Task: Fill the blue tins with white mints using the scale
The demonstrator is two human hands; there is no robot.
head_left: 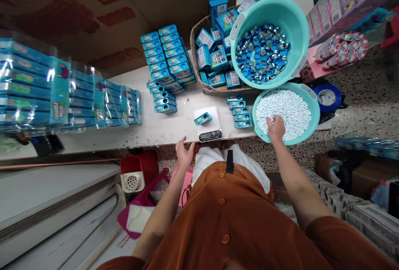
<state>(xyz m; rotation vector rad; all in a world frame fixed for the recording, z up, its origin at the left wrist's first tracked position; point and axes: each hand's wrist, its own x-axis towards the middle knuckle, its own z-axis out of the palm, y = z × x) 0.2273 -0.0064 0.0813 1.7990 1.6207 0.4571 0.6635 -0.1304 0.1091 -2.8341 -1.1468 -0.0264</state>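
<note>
My right hand (276,128) is dipped into a teal basin (314,114) of small white mints (285,114), its fingers curled around some of them. My left hand (184,153) rests at the table's front edge, fingers apart, holding nothing. It is nearest to a white digital kitchen scale (208,124), which carries one small blue tin (203,119). Several more blue tins (239,111) lie in a row between the scale and the basin. Behind the basin, a larger teal tub (268,8) holds many blue and silver lids (262,53).
Stacks of blue tins (166,60) stand on the white table (174,126), beside a wicker basket (199,50) of blue boxes. Shrink-wrapped blue packs (62,91) fill the left. A roll of blue tape (327,97) and a red stool (139,168) sit on the floor.
</note>
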